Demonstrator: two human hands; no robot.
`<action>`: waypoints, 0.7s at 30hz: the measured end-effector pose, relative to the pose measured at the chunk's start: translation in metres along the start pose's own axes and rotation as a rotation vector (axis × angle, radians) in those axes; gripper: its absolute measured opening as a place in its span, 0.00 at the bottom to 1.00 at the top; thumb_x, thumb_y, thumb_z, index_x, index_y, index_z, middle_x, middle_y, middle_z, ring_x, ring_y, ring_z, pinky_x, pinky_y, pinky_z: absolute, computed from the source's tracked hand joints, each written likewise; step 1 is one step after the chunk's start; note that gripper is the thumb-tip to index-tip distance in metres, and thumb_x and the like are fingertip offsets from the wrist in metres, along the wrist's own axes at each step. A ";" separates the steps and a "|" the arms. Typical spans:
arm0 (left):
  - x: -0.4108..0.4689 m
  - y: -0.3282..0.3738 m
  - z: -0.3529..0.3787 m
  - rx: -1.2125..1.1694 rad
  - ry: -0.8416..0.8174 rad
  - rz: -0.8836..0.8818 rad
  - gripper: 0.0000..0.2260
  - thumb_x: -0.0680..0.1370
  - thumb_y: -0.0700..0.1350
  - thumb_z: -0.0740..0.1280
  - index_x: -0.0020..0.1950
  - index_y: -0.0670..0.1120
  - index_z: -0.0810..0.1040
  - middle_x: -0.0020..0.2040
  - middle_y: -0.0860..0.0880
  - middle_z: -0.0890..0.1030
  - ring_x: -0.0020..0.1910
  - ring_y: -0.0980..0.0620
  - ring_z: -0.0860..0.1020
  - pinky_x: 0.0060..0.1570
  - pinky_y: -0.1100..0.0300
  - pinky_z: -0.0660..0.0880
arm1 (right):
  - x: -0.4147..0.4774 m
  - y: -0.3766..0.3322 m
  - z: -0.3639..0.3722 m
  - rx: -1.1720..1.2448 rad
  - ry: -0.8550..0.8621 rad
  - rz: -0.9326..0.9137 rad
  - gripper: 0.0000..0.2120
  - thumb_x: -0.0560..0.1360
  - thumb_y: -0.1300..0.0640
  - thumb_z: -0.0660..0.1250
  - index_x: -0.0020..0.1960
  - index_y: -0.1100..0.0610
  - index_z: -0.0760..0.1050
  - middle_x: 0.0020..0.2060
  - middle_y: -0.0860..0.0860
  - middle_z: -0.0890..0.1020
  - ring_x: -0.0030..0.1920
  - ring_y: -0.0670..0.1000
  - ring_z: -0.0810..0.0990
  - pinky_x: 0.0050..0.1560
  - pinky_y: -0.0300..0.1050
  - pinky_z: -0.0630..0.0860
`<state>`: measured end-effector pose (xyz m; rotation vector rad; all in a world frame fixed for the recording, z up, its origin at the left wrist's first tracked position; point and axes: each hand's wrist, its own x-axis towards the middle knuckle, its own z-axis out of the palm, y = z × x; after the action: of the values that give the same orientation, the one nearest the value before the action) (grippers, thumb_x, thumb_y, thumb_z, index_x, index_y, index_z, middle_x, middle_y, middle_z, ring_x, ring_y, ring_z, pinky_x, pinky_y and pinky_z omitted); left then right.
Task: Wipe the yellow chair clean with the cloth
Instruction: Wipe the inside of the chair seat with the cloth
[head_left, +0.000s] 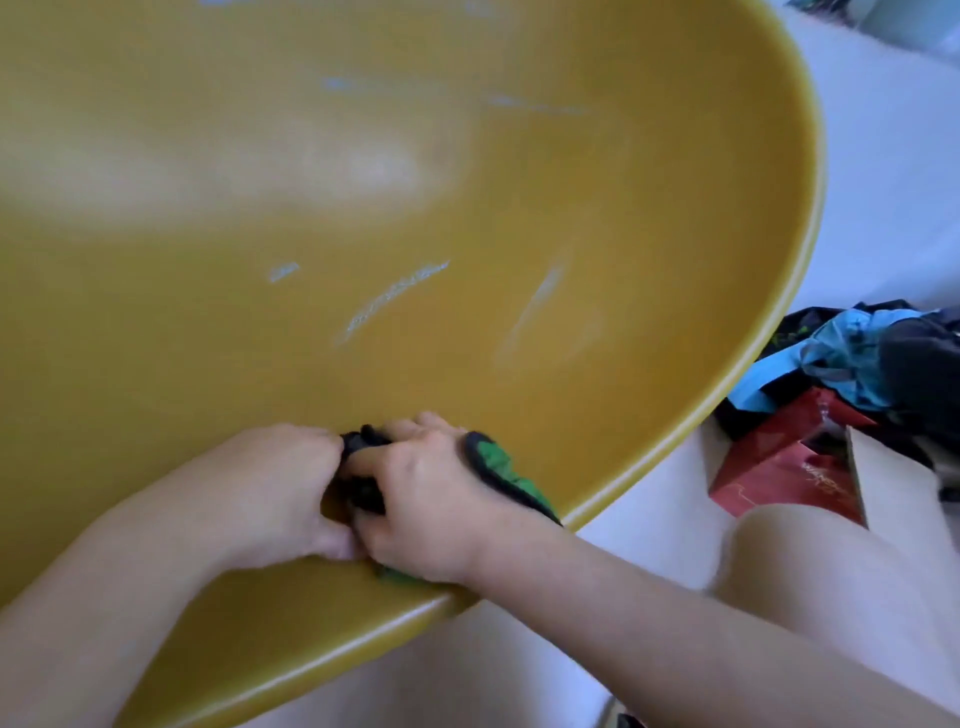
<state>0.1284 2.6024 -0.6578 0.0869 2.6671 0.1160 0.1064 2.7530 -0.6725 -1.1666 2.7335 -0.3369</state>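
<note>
The yellow chair (467, 208) fills most of the view, its smooth seat marked with pale streaks and scuffs near the middle. A green cloth with a black edge (511, 475) lies bunched on the seat near the front rim. My left hand (280, 488) grips the dark end of the cloth from the left. My right hand (431, 499) holds the cloth from the right, and the green part sticks out past its knuckles. Both hands touch each other over the cloth.
A pale floor (883, 156) shows to the right of the chair's rim. On the floor at right lies a heap of blue and dark clothes (862, 358) on a red bag (784, 467). A bare knee (810, 566) is at lower right.
</note>
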 end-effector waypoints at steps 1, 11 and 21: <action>-0.001 -0.003 -0.001 -0.013 0.003 -0.009 0.33 0.64 0.69 0.69 0.62 0.53 0.71 0.63 0.53 0.77 0.60 0.51 0.76 0.56 0.57 0.73 | 0.002 0.010 -0.009 0.018 -0.017 -0.039 0.12 0.73 0.47 0.65 0.56 0.43 0.78 0.51 0.50 0.78 0.52 0.57 0.74 0.50 0.47 0.69; -0.013 -0.013 0.012 -0.098 0.032 -0.011 0.38 0.66 0.69 0.68 0.72 0.55 0.66 0.73 0.58 0.67 0.70 0.55 0.67 0.67 0.61 0.65 | 0.013 0.114 -0.045 -0.248 0.067 0.427 0.20 0.70 0.44 0.62 0.61 0.40 0.74 0.56 0.50 0.80 0.57 0.59 0.70 0.55 0.50 0.73; -0.020 -0.022 0.012 -0.094 0.074 -0.055 0.26 0.64 0.69 0.70 0.56 0.58 0.73 0.60 0.54 0.73 0.58 0.50 0.73 0.59 0.56 0.71 | -0.008 0.154 -0.080 -0.265 0.017 0.583 0.18 0.74 0.40 0.62 0.62 0.40 0.75 0.60 0.53 0.73 0.63 0.59 0.67 0.60 0.57 0.71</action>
<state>0.1507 2.5800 -0.6618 -0.0213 2.7302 0.2308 -0.0128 2.8739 -0.6358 -0.3575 3.0285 0.0929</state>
